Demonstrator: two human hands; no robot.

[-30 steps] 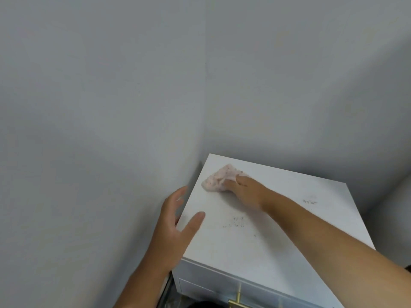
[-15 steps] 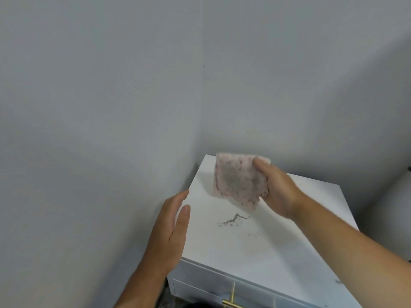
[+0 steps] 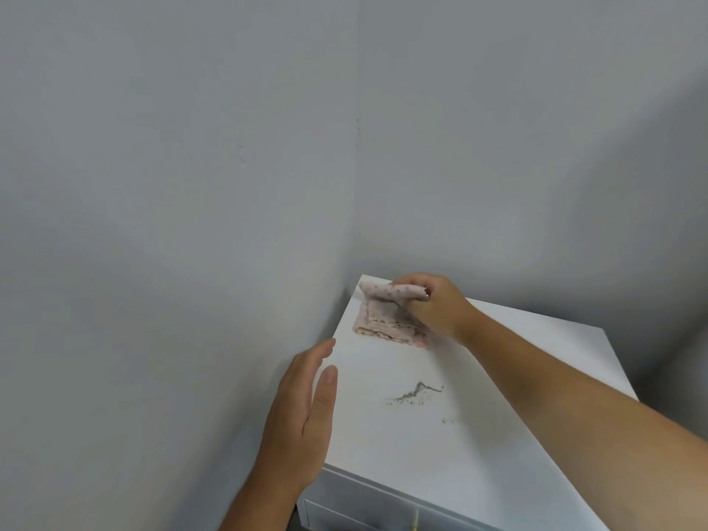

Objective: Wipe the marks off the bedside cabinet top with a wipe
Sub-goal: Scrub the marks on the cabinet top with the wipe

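A second ago the right hand (image 3: 433,304) pressed the pink dotted cloth wipe (image 3: 387,320) flat on the white cabinet top (image 3: 479,454); then it lifted it, and now the wipe hangs folded near the far left corner. The scattered grey specks (image 3: 415,394) are now one streak.

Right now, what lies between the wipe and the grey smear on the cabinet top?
Nothing: the head view shows only bare white cabinet top between the wipe and the grey smear.

folded pink wipe (image 3: 387,320), marked cabinet top (image 3: 440,435)
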